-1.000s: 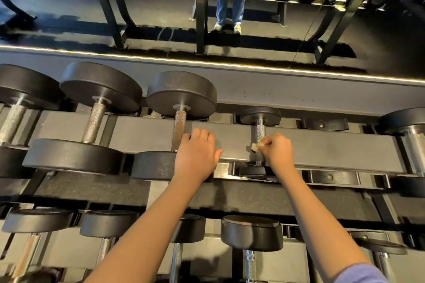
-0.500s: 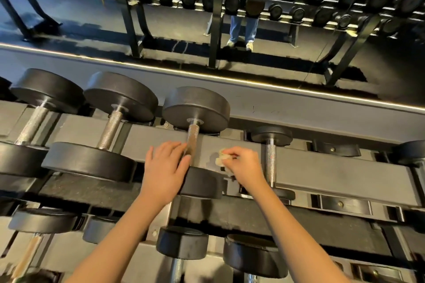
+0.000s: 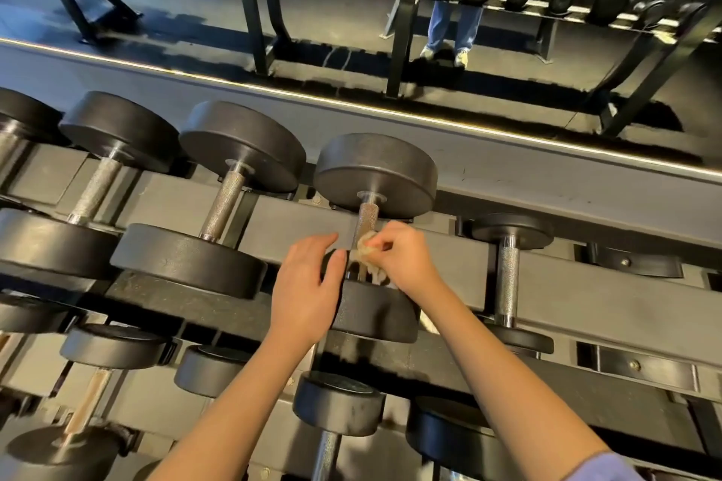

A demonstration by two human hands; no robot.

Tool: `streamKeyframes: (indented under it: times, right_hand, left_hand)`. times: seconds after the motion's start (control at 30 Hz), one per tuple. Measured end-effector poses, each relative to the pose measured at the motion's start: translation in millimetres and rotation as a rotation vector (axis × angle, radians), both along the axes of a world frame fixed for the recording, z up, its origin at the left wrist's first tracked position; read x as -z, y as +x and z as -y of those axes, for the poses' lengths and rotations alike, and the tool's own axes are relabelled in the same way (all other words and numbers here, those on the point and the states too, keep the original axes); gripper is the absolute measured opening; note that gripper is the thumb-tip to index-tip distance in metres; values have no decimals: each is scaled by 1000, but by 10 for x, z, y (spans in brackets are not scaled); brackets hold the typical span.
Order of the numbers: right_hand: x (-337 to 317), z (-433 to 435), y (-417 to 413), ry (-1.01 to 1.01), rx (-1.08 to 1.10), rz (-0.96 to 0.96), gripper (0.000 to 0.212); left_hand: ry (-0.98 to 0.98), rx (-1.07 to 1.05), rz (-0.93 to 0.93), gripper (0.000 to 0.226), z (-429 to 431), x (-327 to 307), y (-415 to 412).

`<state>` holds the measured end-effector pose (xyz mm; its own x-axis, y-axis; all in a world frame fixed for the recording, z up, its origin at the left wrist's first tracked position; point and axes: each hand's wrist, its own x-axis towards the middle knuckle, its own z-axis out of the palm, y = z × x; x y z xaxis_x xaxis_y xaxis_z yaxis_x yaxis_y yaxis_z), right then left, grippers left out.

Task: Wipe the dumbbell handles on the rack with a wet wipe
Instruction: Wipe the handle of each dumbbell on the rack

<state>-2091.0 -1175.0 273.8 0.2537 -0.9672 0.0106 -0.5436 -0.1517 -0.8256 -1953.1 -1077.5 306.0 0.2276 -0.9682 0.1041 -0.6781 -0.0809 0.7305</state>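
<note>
Since 1 s ago the right hand [image 3: 402,260] has shifted left w/ the wet wipe [image 3: 365,248], off the small dumbbell [image 3: 506,281] & onto the handle [image 3: 367,219] of the bigger dumbbell [image 3: 375,172] beside it. The left hand [image 3: 306,289], then on the rail right of that handle, now sits left of it.

Right thumb & fingertips are curled, pinching the crumpled off-white wipe against the handle's lower part. A loose tail of wipe hangs toward the near head. Left hand lies flat on the near head's left edge, fingers straight & together, thumb spread to the side.

Bigger dumbbell rests on the upper tier of the rack [image 3: 445,266]. Its long axis runs away from the person: near head low, far head up & back, handle leaning slightly right at the far end. Small dumbbell lies roughly parallel, just to the right. Lower tier holds more dumbbells [image 3: 338,402], handles pointing the same way.
</note>
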Motion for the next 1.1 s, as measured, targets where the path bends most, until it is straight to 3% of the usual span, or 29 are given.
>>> streamKeyframes:
  times: [0.1, 0.2, 0.37, 0.6, 0.83, 1.0, 1.1]
  right_hand:
    - [-2, -30, -7, 79, -52, -7, 15]
    - [-60, 55, 78, -40, 63, 58, 6]
    - [-87, 113, 191, -140, 252, 100, 11]
    - [-76, -25, 41, -38, -106, -171, 17]
    - [-86, 225, 248, -332, -46, -258, 13]
    - [-53, 164, 107, -466, -327, -255, 9]
    - [-139, 327, 125, -410, -400, -396, 16]
  left_hand:
    - [9, -44, -40, 52, 2, 13, -2]
    - [14, -54, -41, 40, 2, 8, -21]
    - [11, -62, -52, 38, -6, -1, -22]
    - [26, -105, -110, 34, -16, 6, -13]
    - [56, -123, -73, 37, -12, -23, -44]
    - [71, -134, -41, 35, -14, -11, -20]
    - [72, -135, -28, 36, -1, -10, -24]
